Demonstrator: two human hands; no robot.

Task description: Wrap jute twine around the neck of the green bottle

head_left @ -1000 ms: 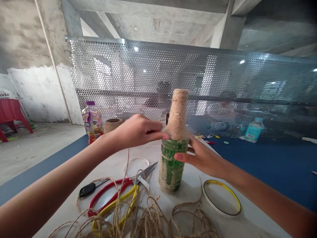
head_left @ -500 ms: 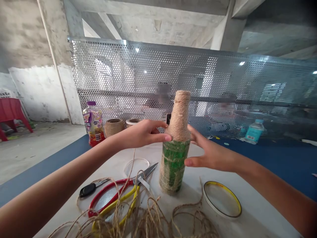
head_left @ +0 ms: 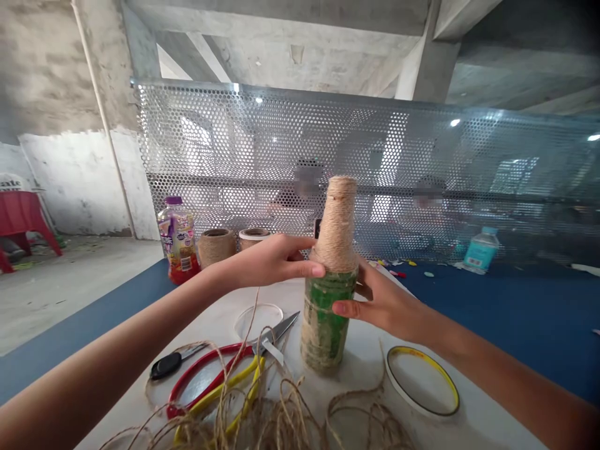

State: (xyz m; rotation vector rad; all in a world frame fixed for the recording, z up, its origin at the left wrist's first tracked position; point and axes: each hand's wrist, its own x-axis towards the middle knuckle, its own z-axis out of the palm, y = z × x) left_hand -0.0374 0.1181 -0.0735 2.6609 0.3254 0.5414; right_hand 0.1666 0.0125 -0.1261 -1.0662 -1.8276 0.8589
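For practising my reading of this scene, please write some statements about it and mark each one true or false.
1. The left hand touches the twine-wrapped neck of the bottle. True.
2. The right hand is apart from the bottle. False: its fingers touch the bottle's green body.
3. The bottle lies on its side. False: it stands upright on the white table.
4. Loose jute twine lies across the yellow scissor handles. True.
5. The red plastic chair stands on the white table. False: it stands on the floor, far to the left.
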